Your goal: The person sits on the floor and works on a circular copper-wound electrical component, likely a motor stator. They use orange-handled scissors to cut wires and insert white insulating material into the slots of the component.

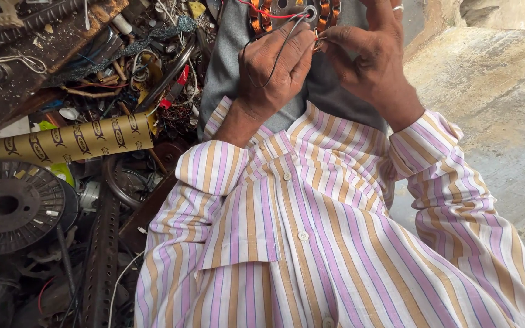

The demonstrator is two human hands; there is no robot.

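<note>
The fingers [299, 51] of the left hand [273, 73] are curled nearly closed, pinching a thin black wire [268, 73] that loops below them — kept taut, it seems, for fine work. Touching them, the right hand [369, 64] has its fingers [335, 37] pinched on the wire's end. Just above sits a round motor winding with orange coils and red lead [262, 15], resting on grey-trousered lap [226, 61].

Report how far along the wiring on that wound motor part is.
Done: copper coils already sit wound in the motor part on the lap. In hand: left hand and right hand pinch thin wire ends together; a black wire loops over the left hand. Left: red wire hangs loose; the rest is out of view.
</note>
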